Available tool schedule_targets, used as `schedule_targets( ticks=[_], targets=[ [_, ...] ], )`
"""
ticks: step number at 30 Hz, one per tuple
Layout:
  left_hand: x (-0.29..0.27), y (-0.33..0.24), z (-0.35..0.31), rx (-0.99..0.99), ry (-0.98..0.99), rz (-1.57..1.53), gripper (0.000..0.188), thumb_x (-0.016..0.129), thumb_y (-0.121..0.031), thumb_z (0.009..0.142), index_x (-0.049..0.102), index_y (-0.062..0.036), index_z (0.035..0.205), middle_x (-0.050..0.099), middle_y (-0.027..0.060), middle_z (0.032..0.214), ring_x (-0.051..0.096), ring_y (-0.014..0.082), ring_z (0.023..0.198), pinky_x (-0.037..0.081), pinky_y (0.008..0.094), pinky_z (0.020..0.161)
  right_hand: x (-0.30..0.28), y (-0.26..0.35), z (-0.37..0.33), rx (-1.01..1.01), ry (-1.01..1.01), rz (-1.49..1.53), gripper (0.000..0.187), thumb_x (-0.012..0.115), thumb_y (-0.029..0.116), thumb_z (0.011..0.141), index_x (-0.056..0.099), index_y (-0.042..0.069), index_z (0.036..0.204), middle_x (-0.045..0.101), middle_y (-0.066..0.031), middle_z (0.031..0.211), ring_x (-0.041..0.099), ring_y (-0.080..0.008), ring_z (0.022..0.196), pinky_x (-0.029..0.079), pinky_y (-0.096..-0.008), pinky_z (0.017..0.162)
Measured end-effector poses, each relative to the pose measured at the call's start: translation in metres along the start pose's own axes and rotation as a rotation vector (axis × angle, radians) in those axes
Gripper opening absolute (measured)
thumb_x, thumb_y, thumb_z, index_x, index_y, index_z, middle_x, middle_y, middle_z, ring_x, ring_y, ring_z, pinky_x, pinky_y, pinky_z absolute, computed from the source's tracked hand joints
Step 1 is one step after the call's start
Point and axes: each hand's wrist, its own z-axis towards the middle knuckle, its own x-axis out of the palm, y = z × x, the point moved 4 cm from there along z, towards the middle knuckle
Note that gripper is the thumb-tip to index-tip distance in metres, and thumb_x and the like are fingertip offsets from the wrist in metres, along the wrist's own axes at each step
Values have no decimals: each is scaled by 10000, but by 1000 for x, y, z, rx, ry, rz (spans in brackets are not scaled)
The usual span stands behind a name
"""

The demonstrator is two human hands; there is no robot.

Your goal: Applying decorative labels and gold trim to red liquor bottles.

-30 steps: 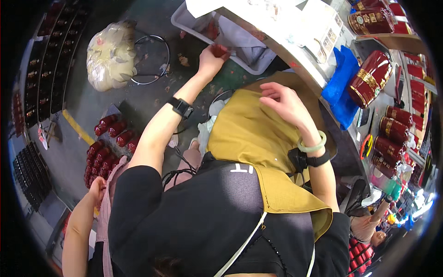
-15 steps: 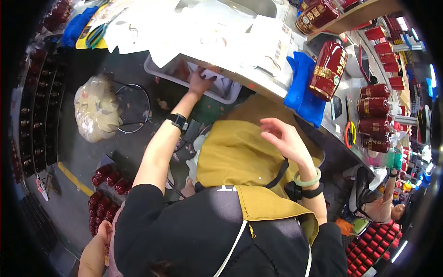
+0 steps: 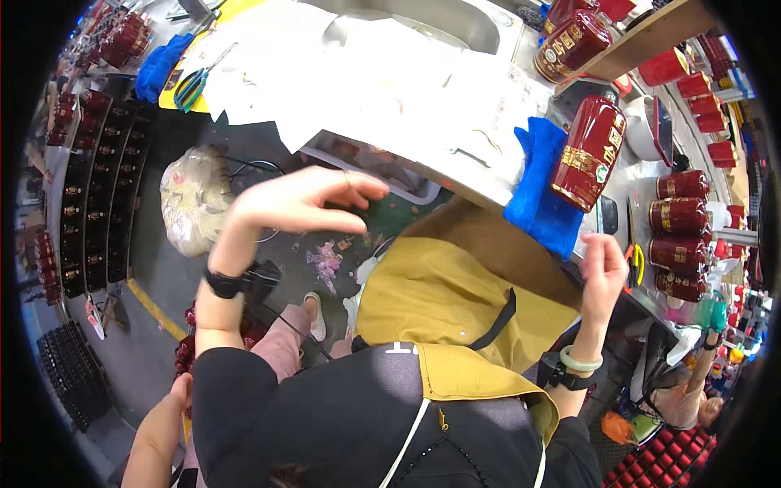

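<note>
My left hand (image 3: 313,202) is in the air over the floor, in front of a pale plastic bin (image 3: 425,192) under the table edge. Its fingers are spread and it holds nothing. Scraps lie inside the bin. By the table's front edge, my right hand (image 3: 604,268) is raised with fingers loosely bent and no object showing in it. Nearest to it are a blue cloth (image 3: 541,199), a dark red bottle (image 3: 587,154) lying on that cloth, and yellow-and-black handled scissors (image 3: 637,264). White paper sheets (image 3: 350,77) cover much of the table.
A mustard apron (image 3: 431,289) covers my lap. On the left stand a filled plastic bag (image 3: 195,199) and dark racks (image 3: 98,195). Red bottles (image 3: 679,228) line the table's right side. A co-worker's arm (image 3: 159,435) reaches in at lower left; another person (image 3: 687,394) is at right.
My left hand has come out of the bin and moved toward me and left. My right hand has shifted right toward the table edge. The view has turned slightly.
</note>
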Motion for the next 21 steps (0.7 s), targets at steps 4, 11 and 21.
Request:
schedule_targets(
  ticks=[4,11,21],
  targets=[
    [-86,-64,1,-35,-316,189,482,660,-201,981,519,-31,1409,634,95,1285,623,173,1109,530,313,939,-24,-36,31,-217,-343,-333,190,629,143,1006,674,-4,895,556,34,722,425,-49,609,331,-244,557],
    [-215,-53,108,-164,-374,609,520,656,-316,970,537,-23,1383,623,116,1316,604,191,1176,486,329,996,-19,-55,46,-354,-501,-615,150,650,113,973,682,-25,924,595,-61,763,495,-162,679,408,-313,625],
    [-262,60,212,-902,-150,564,827,750,-358,869,355,-23,1514,526,223,1404,577,360,1234,576,464,936,-11,-65,44,-230,-467,-637,208,547,98,1005,652,-33,882,572,-118,754,549,-261,720,426,-378,658]
  ],
)
